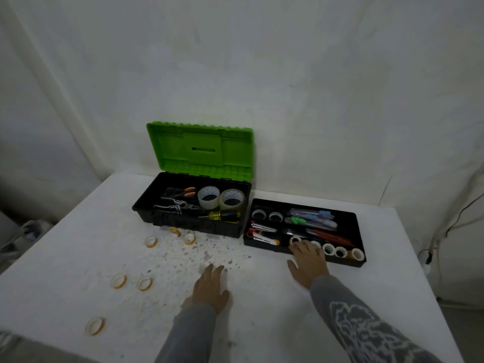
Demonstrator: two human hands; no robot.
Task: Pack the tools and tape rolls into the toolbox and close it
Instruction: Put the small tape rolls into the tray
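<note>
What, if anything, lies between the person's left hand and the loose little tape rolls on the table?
Nothing visible. The left hand lies flat on the table, and only bare, speckled tabletop separates it from the loose tape rolls.

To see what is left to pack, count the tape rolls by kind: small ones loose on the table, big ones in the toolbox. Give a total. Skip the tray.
Small tape rolls loose on the table: 6
Big tape rolls in the toolbox: 2
Total: 8
</note>
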